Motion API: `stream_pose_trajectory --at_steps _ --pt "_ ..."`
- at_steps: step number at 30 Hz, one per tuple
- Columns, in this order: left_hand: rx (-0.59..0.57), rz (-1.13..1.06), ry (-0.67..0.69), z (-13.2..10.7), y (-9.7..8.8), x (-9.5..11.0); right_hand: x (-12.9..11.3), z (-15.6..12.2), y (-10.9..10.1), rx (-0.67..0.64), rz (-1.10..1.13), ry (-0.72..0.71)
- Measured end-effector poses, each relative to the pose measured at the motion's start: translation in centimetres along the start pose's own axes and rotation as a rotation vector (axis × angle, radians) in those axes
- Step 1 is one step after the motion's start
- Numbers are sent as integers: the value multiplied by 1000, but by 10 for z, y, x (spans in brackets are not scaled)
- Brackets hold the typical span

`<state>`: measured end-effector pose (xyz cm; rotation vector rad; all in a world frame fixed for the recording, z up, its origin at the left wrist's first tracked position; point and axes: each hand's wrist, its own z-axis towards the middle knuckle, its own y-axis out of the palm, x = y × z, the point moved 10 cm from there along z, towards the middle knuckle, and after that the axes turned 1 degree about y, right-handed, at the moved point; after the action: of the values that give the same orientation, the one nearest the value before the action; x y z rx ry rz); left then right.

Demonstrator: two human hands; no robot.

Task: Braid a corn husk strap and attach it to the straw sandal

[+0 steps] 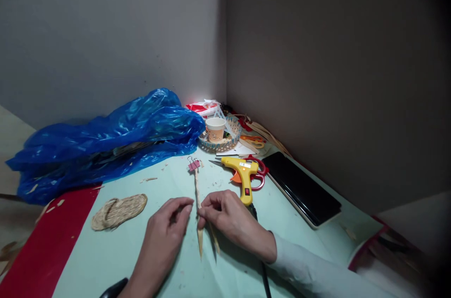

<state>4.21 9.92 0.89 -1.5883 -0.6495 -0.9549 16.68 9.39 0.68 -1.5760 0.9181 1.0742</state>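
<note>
A thin braid of pale straw-like strips (197, 187) lies lengthwise on the table, its far end gripped by a pink binder clip (193, 165). My right hand (225, 215) pinches the braid near its lower end, where loose flat strips (200, 241) fan out toward me. Just left of the braid is my left hand (169, 223), fingers curled, thumb and index tips slightly apart, with nothing visible between them. Farther left rests a small woven straw sandal (120, 212) with a strap across it.
A yellow glue gun (243, 171) lies beyond my right hand, over red-handled scissors (260, 180). Right of it is a black tablet-like device (303, 190). Behind stand a paper cup (215, 129) in a woven basket (213, 146) and a crumpled blue plastic bag (116, 133). Walls close off the back.
</note>
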Motion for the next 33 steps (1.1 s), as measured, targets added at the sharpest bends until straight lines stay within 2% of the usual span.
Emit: stream_pose_trajectory --at_steps 4,6,12,17,23,27,33 --pt "-236 -237 -207 6 29 -16 1 1 -1 11 -37 -33" --pt "-267 -308 -257 5 36 -18 1 2 -1 8 -64 -48" --pt "-214 -331 -279 4 30 -18 -8 -3 -1 -26 -194 -93" --pt "-101 -238 -170 5 16 -8 -15 -9 -6 52 -372 -106" --pt "-72 -162 -125 3 15 -2 -17 -11 -5 112 -501 -125" --pt "-69 -182 -134 2 15 -4 -19 -15 3 83 -536 -151" --pt "-166 -307 -160 -1 21 -11 -22 -25 12 51 -599 -194"
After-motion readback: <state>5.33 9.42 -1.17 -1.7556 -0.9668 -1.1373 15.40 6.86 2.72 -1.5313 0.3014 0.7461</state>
